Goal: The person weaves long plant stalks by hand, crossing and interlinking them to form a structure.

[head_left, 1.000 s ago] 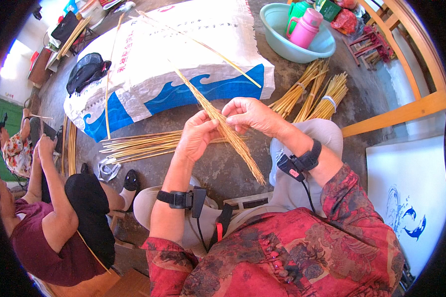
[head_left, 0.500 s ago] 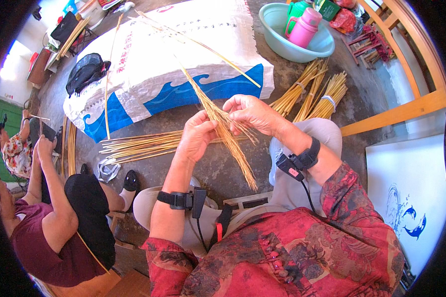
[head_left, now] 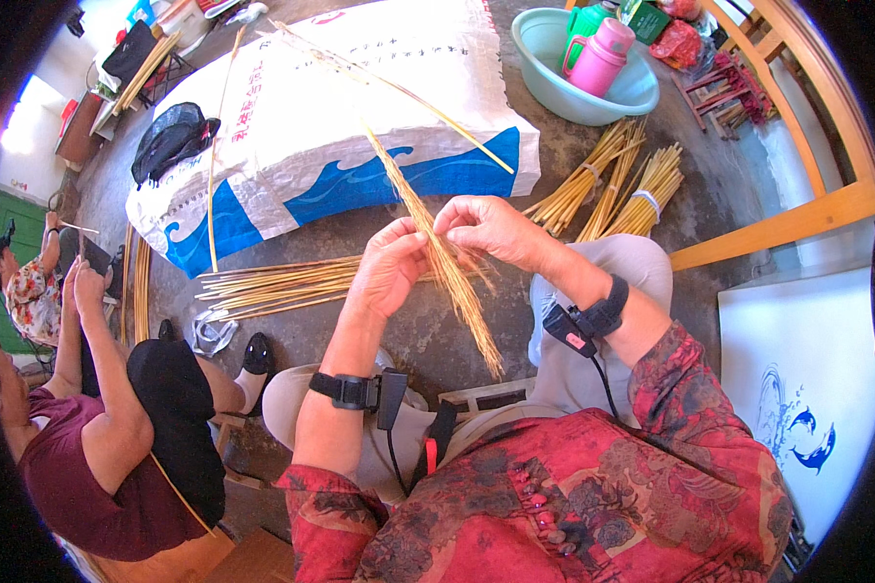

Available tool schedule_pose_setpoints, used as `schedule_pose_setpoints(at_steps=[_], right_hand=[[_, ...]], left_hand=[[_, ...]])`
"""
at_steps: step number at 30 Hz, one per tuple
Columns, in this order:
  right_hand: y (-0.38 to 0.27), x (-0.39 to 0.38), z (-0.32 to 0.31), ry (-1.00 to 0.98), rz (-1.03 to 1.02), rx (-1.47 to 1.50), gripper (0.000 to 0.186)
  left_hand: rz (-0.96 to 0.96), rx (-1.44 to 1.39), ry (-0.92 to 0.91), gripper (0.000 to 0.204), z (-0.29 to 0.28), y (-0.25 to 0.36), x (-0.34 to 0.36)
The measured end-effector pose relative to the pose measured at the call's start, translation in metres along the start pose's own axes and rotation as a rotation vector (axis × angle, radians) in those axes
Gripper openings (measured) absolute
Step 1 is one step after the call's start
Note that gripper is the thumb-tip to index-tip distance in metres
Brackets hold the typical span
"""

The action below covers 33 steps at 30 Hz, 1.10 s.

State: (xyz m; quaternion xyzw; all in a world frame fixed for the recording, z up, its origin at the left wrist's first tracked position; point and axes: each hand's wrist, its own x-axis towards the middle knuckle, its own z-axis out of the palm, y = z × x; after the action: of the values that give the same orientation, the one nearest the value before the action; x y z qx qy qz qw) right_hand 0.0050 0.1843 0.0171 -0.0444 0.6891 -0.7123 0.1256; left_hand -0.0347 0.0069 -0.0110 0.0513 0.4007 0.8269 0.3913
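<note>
A thin plait of yellow straw (head_left: 466, 309) slants between my hands, frayed at its lower end. Its narrow upper part stretches away toward the white sack sheet (head_left: 379, 87). My left hand (head_left: 395, 262) grips the plait from its left side, thumb and fingers pinched together. Opposite it, my right hand (head_left: 491, 229) pinches the straw with thumb and forefinger. Some loose straw ends show below the right fingers. Behind the hands, a row of long straw stalks (head_left: 277, 287) lies on the floor.
Tied straw bundles (head_left: 647, 194) lie right of the sheet, below a pale basin (head_left: 540, 73) holding a pink flask (head_left: 601, 60). A black bag (head_left: 172, 143) rests on the sheet. A co-worker in maroon (head_left: 87, 476) sits close at left, another person (head_left: 34, 291) beyond.
My right hand has moved slightly down and drawn its fingers closer together on the straw. The loose ends under it have shifted downward. My left hand keeps its hold.
</note>
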Motion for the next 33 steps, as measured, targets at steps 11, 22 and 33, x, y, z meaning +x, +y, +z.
schedule_pose_setpoints(at_steps=[11,22,33], right_hand=[[-0.003,-0.004,0.001,0.015,0.101,-0.274,0.017],[0.002,-0.001,-0.005,-0.038,0.215,-0.058,0.014],[-0.003,-0.001,-0.005,-0.034,0.261,0.108,0.015]], left_hand=[[-0.015,0.111,0.107,0.008,0.002,-0.002,0.002],[-0.007,0.133,0.093,0.006,0.005,-0.002,0.002],[-0.001,0.018,0.045,0.007,0.005,0.001,-0.002]])
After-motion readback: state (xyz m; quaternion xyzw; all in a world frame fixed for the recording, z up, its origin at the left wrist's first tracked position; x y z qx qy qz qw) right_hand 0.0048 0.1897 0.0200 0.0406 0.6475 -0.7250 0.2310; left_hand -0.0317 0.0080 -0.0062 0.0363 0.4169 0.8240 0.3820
